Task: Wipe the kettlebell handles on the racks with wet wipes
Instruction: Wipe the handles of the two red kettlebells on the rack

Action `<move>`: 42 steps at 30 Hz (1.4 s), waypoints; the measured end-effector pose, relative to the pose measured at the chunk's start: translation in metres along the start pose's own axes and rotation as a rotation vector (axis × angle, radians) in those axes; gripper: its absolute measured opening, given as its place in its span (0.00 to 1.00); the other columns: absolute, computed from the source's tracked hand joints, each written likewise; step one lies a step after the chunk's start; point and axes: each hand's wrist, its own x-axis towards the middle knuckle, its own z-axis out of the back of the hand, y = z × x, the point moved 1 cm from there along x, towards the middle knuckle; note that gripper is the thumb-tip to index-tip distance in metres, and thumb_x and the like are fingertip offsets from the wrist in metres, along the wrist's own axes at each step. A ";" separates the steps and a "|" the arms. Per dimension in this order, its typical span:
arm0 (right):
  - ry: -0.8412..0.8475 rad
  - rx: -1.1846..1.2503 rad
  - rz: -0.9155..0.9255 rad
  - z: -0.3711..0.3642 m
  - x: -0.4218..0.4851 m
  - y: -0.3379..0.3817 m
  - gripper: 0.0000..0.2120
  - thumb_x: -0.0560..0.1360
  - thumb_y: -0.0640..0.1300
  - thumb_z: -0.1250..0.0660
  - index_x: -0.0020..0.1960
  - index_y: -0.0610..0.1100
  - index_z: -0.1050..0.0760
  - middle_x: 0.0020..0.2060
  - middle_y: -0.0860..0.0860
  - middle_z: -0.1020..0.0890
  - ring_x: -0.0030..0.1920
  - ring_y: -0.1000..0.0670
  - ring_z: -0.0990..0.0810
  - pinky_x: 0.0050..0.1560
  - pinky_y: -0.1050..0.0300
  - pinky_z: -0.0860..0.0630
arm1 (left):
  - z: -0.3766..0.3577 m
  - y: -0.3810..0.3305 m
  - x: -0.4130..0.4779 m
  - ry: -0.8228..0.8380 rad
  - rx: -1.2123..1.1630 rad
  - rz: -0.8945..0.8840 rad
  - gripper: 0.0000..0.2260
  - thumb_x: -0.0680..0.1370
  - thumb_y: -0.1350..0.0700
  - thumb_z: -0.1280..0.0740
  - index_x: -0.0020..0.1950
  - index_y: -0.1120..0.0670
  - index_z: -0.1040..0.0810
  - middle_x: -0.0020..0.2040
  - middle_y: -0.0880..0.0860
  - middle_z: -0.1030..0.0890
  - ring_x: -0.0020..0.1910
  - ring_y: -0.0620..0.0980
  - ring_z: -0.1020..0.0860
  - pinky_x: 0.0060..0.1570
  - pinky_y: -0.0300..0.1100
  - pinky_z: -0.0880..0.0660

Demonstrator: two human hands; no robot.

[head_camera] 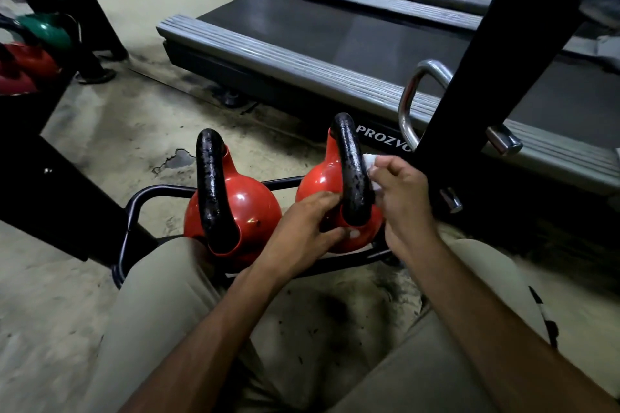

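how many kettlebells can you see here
5: left orange kettlebell and right orange kettlebell on the low rack in front; green kettlebell, red kettlebell and pink-red kettlebell at the left edge. More may be hidden there.

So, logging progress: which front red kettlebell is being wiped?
The right kettlebell: right hand holds a wipe against its handle, left hand holds its body; left kettlebell untouched.

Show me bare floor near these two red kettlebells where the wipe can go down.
Free: the floor between the rack and the treadmill, beyond the left kettlebell; also the floor between the knees. Crowded: between the kettlebells, where the left hand grips the right kettlebell, and right of it, where the right hand presses the wipe beside the black post.
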 end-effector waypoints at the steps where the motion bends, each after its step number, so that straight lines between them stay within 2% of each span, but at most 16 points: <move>1: -0.037 -0.154 0.175 0.004 -0.002 -0.001 0.08 0.77 0.38 0.32 0.44 0.48 0.18 0.42 0.49 0.15 0.43 0.51 0.17 0.48 0.51 0.20 | 0.001 -0.001 0.001 0.004 -0.013 0.002 0.24 0.74 0.48 0.23 0.69 0.45 0.20 0.64 0.42 0.19 0.66 0.41 0.23 0.67 0.50 0.26; 3: 0.019 -0.507 0.532 0.006 -0.001 0.004 0.07 0.77 0.39 0.32 0.51 0.46 0.17 0.51 0.53 0.14 0.53 0.55 0.17 0.59 0.53 0.21 | 0.004 -0.001 0.002 0.005 -0.035 0.009 0.22 0.73 0.48 0.22 0.67 0.45 0.19 0.63 0.41 0.18 0.65 0.41 0.22 0.66 0.50 0.25; 6: 0.339 -1.237 0.976 -0.008 0.005 0.017 0.14 0.78 0.42 0.39 0.60 0.42 0.19 0.61 0.48 0.18 0.71 0.49 0.25 0.75 0.49 0.33 | 0.003 -0.003 0.000 -0.004 -0.081 0.037 0.19 0.72 0.50 0.21 0.63 0.47 0.17 0.59 0.41 0.17 0.61 0.41 0.20 0.62 0.51 0.23; 8: 0.490 -1.647 1.039 -0.024 0.012 0.024 0.15 0.77 0.46 0.41 0.56 0.43 0.18 0.58 0.45 0.18 0.72 0.44 0.27 0.77 0.41 0.38 | 0.002 -0.003 -0.001 -0.008 -0.089 0.064 0.18 0.73 0.49 0.21 0.61 0.48 0.17 0.59 0.41 0.17 0.60 0.41 0.19 0.61 0.52 0.22; 10: 0.590 -1.825 1.008 -0.035 0.014 0.032 0.15 0.79 0.47 0.41 0.54 0.44 0.17 0.56 0.47 0.18 0.70 0.43 0.26 0.78 0.40 0.42 | 0.002 -0.004 -0.001 -0.007 -0.075 0.077 0.17 0.73 0.48 0.21 0.61 0.48 0.17 0.60 0.42 0.17 0.60 0.41 0.19 0.61 0.51 0.22; 13: 0.567 -1.760 1.049 -0.025 0.007 0.042 0.21 0.79 0.49 0.48 0.52 0.46 0.17 0.56 0.49 0.17 0.68 0.46 0.24 0.73 0.44 0.34 | 0.001 -0.004 -0.002 -0.011 -0.057 0.057 0.19 0.74 0.49 0.22 0.63 0.48 0.17 0.60 0.43 0.17 0.61 0.43 0.20 0.63 0.52 0.23; 15: 0.444 -1.508 0.994 -0.005 -0.001 0.039 0.17 0.81 0.48 0.44 0.54 0.48 0.17 0.62 0.52 0.18 0.69 0.51 0.23 0.68 0.50 0.28 | 0.001 -0.004 -0.003 -0.017 -0.059 0.034 0.21 0.73 0.51 0.21 0.66 0.49 0.18 0.62 0.43 0.17 0.64 0.41 0.22 0.66 0.49 0.26; 18: 0.136 -0.815 0.711 0.014 -0.015 0.023 0.09 0.79 0.42 0.31 0.57 0.49 0.15 0.61 0.57 0.16 0.63 0.59 0.20 0.64 0.60 0.24 | 0.002 -0.004 -0.003 -0.029 -0.069 0.034 0.24 0.73 0.51 0.21 0.68 0.48 0.18 0.65 0.42 0.18 0.66 0.39 0.23 0.70 0.47 0.28; 22: -0.074 -0.463 0.353 0.009 -0.004 0.005 0.08 0.79 0.39 0.32 0.52 0.47 0.16 0.47 0.55 0.13 0.48 0.59 0.15 0.52 0.61 0.21 | 0.001 -0.003 -0.001 -0.032 -0.060 0.052 0.26 0.72 0.49 0.20 0.69 0.47 0.19 0.66 0.41 0.19 0.68 0.38 0.24 0.71 0.47 0.28; 25: 0.090 -0.110 -0.094 -0.003 0.018 0.005 0.08 0.78 0.35 0.36 0.46 0.36 0.18 0.38 0.45 0.13 0.36 0.50 0.17 0.42 0.53 0.21 | 0.001 -0.003 -0.002 -0.034 -0.045 0.049 0.24 0.72 0.49 0.20 0.68 0.49 0.18 0.65 0.41 0.19 0.67 0.39 0.23 0.70 0.48 0.27; 27: 0.239 0.094 -0.368 -0.008 0.022 0.014 0.13 0.79 0.34 0.43 0.48 0.30 0.21 0.44 0.38 0.15 0.38 0.45 0.16 0.43 0.49 0.17 | 0.001 -0.003 -0.002 -0.026 -0.034 0.046 0.23 0.72 0.48 0.21 0.66 0.49 0.17 0.65 0.41 0.19 0.66 0.40 0.23 0.69 0.48 0.27; 29: 0.325 0.197 -0.461 -0.007 0.020 0.022 0.16 0.80 0.34 0.47 0.50 0.31 0.20 0.45 0.39 0.16 0.37 0.46 0.15 0.41 0.52 0.15 | 0.001 -0.003 -0.002 -0.025 -0.026 0.047 0.23 0.72 0.47 0.21 0.66 0.50 0.17 0.65 0.41 0.19 0.66 0.40 0.23 0.69 0.49 0.27; 33: 0.125 0.063 -0.156 0.000 0.003 0.010 0.16 0.79 0.31 0.39 0.39 0.42 0.17 0.31 0.50 0.17 0.33 0.52 0.19 0.39 0.56 0.23 | 0.002 -0.003 -0.001 -0.017 -0.008 0.048 0.24 0.72 0.47 0.21 0.67 0.48 0.17 0.65 0.41 0.19 0.66 0.40 0.23 0.69 0.49 0.27; 36: -0.051 -0.166 0.192 0.008 -0.011 -0.006 0.10 0.78 0.36 0.33 0.47 0.48 0.17 0.44 0.52 0.13 0.49 0.51 0.14 0.55 0.49 0.19 | 0.004 -0.002 0.001 -0.002 -0.007 0.043 0.25 0.72 0.45 0.21 0.68 0.47 0.18 0.66 0.40 0.20 0.68 0.39 0.25 0.70 0.48 0.28; 39: 0.011 -0.412 0.504 0.014 -0.022 -0.004 0.09 0.79 0.34 0.34 0.54 0.45 0.17 0.55 0.55 0.15 0.60 0.54 0.17 0.64 0.48 0.22 | 0.004 0.002 0.003 0.007 0.015 0.058 0.27 0.71 0.41 0.22 0.68 0.48 0.18 0.67 0.41 0.21 0.69 0.41 0.25 0.70 0.50 0.28; 42: 0.214 -0.831 0.845 0.010 -0.016 0.013 0.10 0.79 0.35 0.35 0.56 0.41 0.18 0.59 0.49 0.17 0.66 0.49 0.21 0.69 0.47 0.26 | 0.006 0.001 0.003 0.018 -0.018 0.054 0.24 0.71 0.44 0.21 0.66 0.47 0.17 0.65 0.40 0.20 0.66 0.41 0.24 0.68 0.49 0.26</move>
